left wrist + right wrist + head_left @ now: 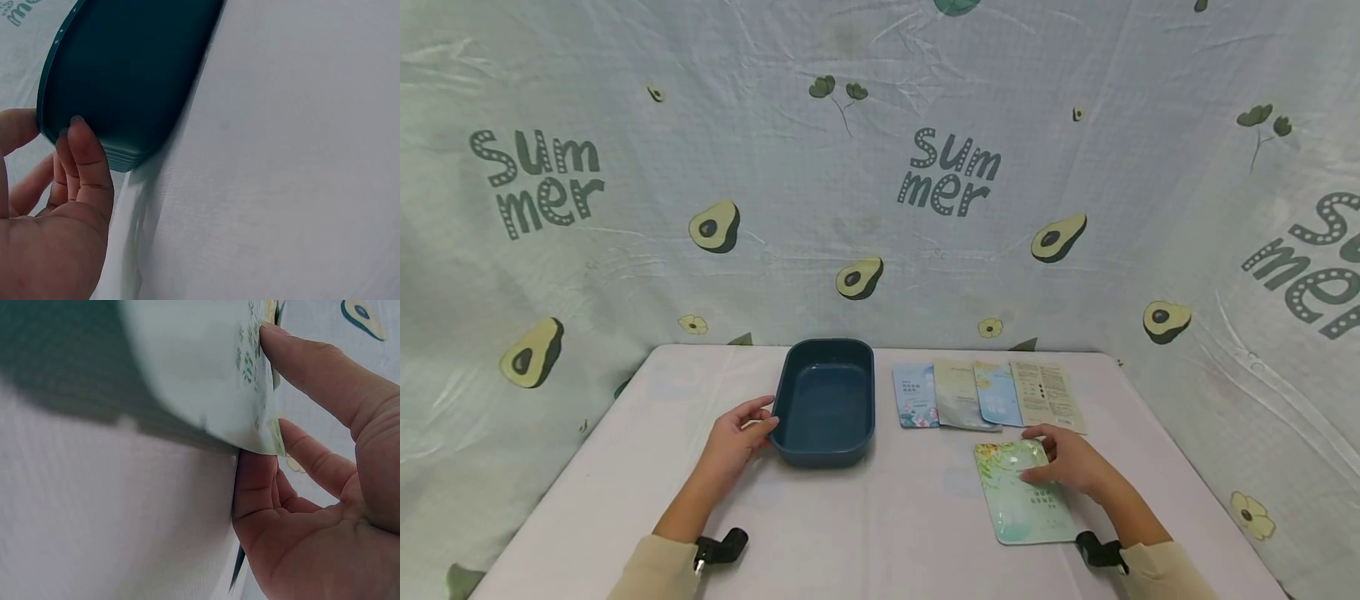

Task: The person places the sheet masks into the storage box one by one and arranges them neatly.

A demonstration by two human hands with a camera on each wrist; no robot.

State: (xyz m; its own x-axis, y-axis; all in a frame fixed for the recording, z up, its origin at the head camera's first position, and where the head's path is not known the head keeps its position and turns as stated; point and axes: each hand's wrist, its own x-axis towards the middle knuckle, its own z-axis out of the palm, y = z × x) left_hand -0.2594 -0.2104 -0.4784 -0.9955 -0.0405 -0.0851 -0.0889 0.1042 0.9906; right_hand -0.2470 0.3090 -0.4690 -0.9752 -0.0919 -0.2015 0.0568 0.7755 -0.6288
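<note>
A dark blue rectangular container (824,404) stands on the table, its inside bare. My left hand (735,446) holds its left rim, and in the left wrist view the fingers (87,156) lie against the container's wall (134,69). My right hand (1072,461) grips the upper right part of a pale green sheet mask packet (1026,508) with yellow flowers printed at its top. In the right wrist view, the thumb is on the packet's printed face (200,369) and other fingers are behind it; the packet is tilted up from the table there.
Behind the right hand, several flat packets overlap in a row: a blue floral one (915,396), a silvery one (958,400), a light blue one (997,396) and a beige one (1048,396). A printed cloth (775,167) hangs around the white table (917,517).
</note>
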